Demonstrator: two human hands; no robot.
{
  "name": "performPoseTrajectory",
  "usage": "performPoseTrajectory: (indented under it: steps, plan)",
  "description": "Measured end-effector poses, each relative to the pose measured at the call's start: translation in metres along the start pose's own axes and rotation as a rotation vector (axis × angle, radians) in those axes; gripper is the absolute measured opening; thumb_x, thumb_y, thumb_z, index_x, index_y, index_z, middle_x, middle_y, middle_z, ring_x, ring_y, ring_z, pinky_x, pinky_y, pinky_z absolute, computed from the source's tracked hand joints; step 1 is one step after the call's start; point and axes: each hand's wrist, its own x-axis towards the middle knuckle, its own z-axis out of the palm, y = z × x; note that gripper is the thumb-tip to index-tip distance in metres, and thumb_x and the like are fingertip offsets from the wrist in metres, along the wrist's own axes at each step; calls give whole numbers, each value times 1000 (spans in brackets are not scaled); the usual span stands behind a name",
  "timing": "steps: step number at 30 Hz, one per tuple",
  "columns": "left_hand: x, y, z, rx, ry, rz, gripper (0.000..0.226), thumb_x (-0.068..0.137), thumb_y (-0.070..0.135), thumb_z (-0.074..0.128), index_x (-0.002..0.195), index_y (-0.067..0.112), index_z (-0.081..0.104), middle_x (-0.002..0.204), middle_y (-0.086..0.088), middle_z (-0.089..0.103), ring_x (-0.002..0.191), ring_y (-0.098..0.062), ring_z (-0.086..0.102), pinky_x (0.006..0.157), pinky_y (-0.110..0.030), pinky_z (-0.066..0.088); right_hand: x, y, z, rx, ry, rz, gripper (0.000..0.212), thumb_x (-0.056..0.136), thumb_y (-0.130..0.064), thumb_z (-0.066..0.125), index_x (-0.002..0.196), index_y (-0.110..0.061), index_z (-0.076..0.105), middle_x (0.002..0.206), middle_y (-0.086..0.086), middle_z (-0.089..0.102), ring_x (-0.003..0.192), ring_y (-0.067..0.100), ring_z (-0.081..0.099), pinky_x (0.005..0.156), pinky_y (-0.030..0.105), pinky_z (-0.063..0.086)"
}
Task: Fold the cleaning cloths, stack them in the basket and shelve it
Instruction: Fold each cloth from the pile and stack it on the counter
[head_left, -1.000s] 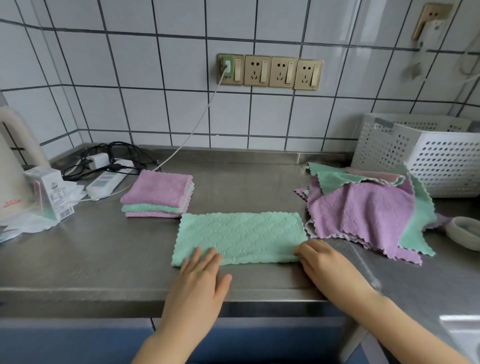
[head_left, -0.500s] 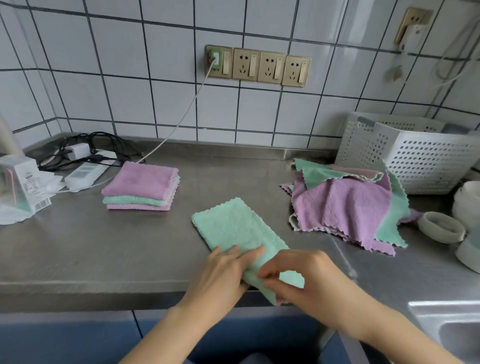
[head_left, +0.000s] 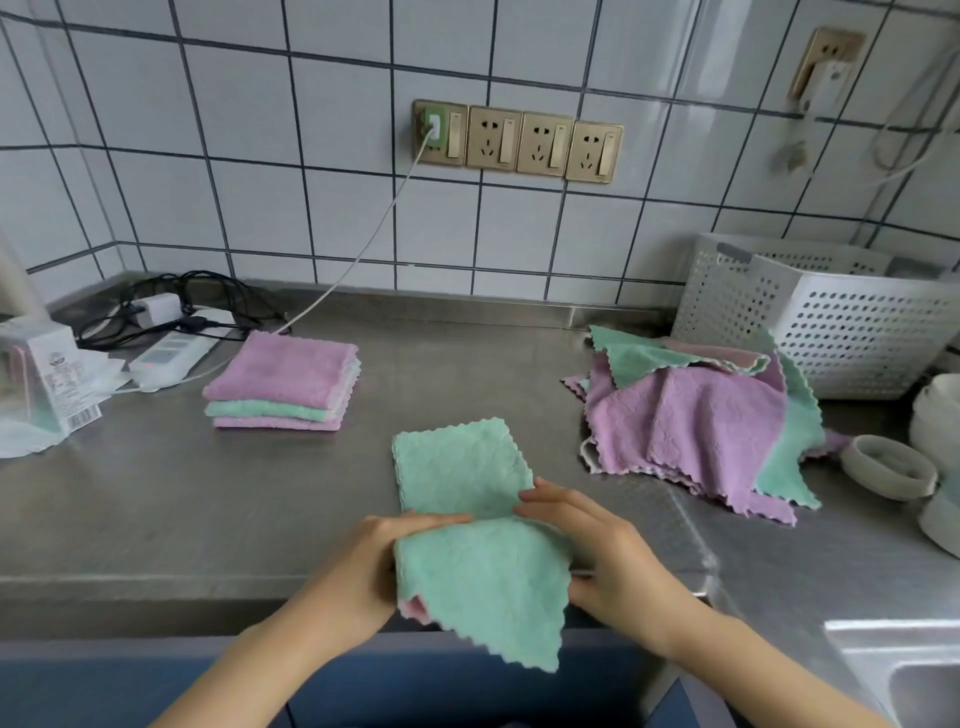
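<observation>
Beside the pile (head_left: 701, 421), both hands (head_left: 363, 561) (head_left: 613, 561) now grasp the turned cloth (head_left: 467, 519), near half lifted: second fold starting.

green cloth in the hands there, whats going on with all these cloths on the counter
A person is folding cleaning cloths on a steel counter. Both hands, the left hand and the right hand, grip a green cloth; its far half lies on the counter and its near half hangs over the front edge. A folded stack of pink and green cloths sits to the left. An unfolded pile waits on the right, in front of the white basket, which shows no cloths inside.
</observation>
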Motion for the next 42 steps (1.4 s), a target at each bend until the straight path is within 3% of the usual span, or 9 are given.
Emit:
performPoseTrajectory:
  steps: [4, 7, 13, 17, 21, 27, 31, 37, 42]
  plan:
    - [-6, 0, -5, -48, -17, 4, 52, 81, -10, 62, 114, 31, 67, 100, 17, 71, 92, 12, 62, 75, -8, 50, -2, -5, -10, 298, 28, 157, 22, 78, -2, 70, 92, -18, 74, 93, -7, 74, 93, 6, 68, 78, 21, 52]
    - [-5, -5, -8, 37, 167, 76, 60, 83, -10, 60, 95, 48, 71, 98, 26, 70, 97, 8, 63, 87, -11, 48, 8, -9, -13, 434, 55, 258, 32, 74, 11, 63, 67, -19, 71, 68, 0, 69, 65, 5, 59, 58, 22, 47]
    - [46, 1, -20, -321, 332, -203, 8, 84, 7, 67, 90, 9, 72, 83, -4, 73, 76, -14, 67, 68, -30, 54, 78, -2, -9, 445, 221, 524, 27, 86, -1, 56, 60, -8, 53, 51, -4, 43, 48, 8, 39, 41, 18, 34]
    - [63, -9, -12, -349, 285, -453, 15, 82, 10, 70, 92, -1, 68, 89, -17, 73, 80, -26, 72, 72, -44, 59, 100, 21, 13, 366, 141, 825, 39, 83, -19, 63, 53, -16, 38, 49, 0, 27, 40, 14, 27, 36, 17, 21]
    - [68, -17, -9, -217, 344, -441, 20, 76, 20, 73, 80, 1, 68, 80, -16, 73, 78, -29, 71, 69, -50, 57, 103, 20, 23, 91, 195, 770, 51, 86, -33, 57, 48, -18, 27, 46, -2, 26, 47, 16, 27, 44, 28, 22]
    - [69, -29, -5, -111, 402, -371, 46, 64, 46, 67, 74, 3, 53, 58, -7, 53, 59, -25, 54, 56, -38, 45, 95, 18, 32, -119, 243, 654, 36, 95, -28, 47, 63, -12, 41, 64, 8, 54, 72, 31, 54, 63, 34, 36]
    - [66, -21, 1, 152, 500, -270, 30, 79, 29, 68, 103, 21, 53, 68, 1, 62, 63, -19, 57, 56, -33, 42, 97, 10, 35, -191, 210, 671, 16, 96, -20, 39, 103, -7, 46, 93, 16, 63, 87, 36, 59, 65, 34, 38]
    - [61, -31, 4, 851, 449, 222, 39, 76, 28, 62, 115, 24, 60, 119, 5, 57, 101, -21, 58, 75, -35, 56, 93, 0, 38, -643, 46, 484, 41, 96, -15, 31, 136, -21, 30, 111, 9, 49, 85, 36, 64, 59, 34, 36]
    - [59, -34, -6, 789, 111, -235, 73, 87, 60, 8, 150, 25, 17, 160, 3, 10, 147, -27, 1, 117, -42, 9, 88, 5, 33, -668, -24, 523, 46, 99, -31, 25, 145, -29, 26, 122, 11, 42, 92, 36, 63, 65, 36, 36]
